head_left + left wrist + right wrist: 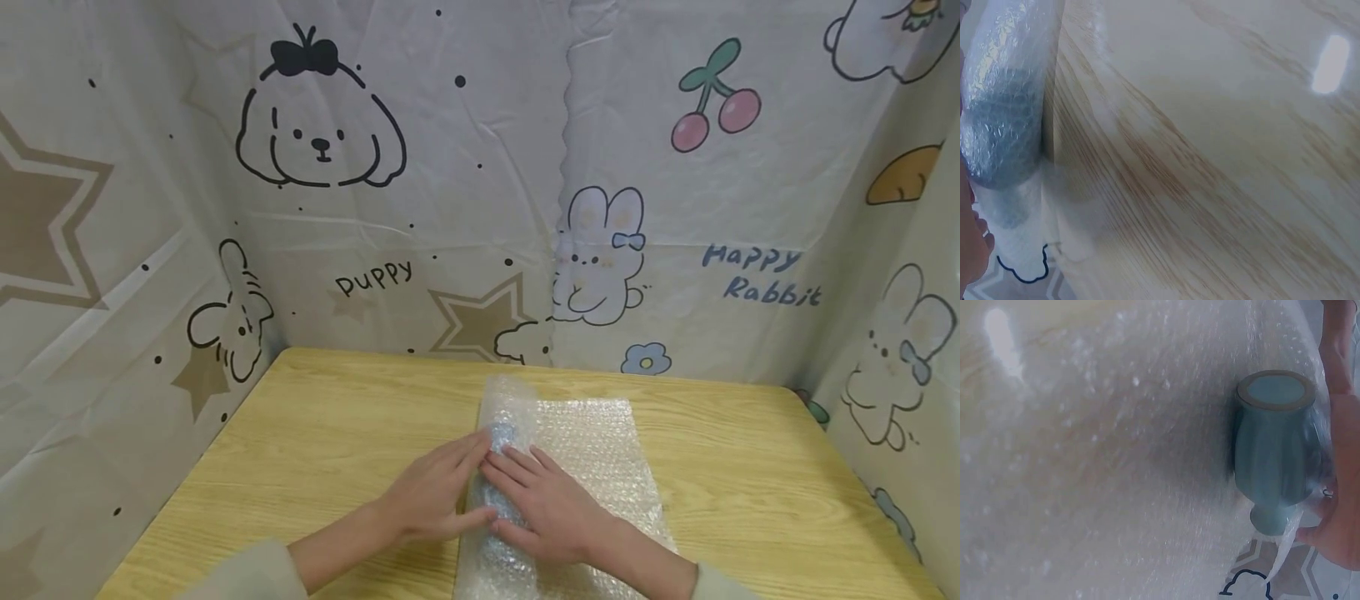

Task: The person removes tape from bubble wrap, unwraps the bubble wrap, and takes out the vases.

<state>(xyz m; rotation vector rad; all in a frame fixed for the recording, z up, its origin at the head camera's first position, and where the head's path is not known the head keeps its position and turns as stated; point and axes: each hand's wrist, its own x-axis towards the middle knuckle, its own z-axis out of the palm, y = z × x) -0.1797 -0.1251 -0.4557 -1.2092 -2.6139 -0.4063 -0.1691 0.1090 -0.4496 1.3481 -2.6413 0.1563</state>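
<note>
A blue-green ceramic vase (pixel 1272 450) lies on its side, partly rolled in a sheet of clear bubble wrap (pixel 600 458). Its ringed base and narrow neck show in the right wrist view, while the head view gives only a bluish tint through the plastic. On the roll's left side rests my left hand (pixel 435 492), fingers extended and thumb apart. My right hand (pixel 547 508) lies over the top of the roll with straight, spread fingers. The fingertips of both hands meet near the middle. In the left wrist view, the wrapped vase (pixel 1004 131) sits along the left edge.
A light wood-grain table (pixel 322 425) carries the wrap, whose flat part stretches to the right of the roll. Printed cloth (pixel 450 167) with cartoon animals hangs behind the table and along both sides.
</note>
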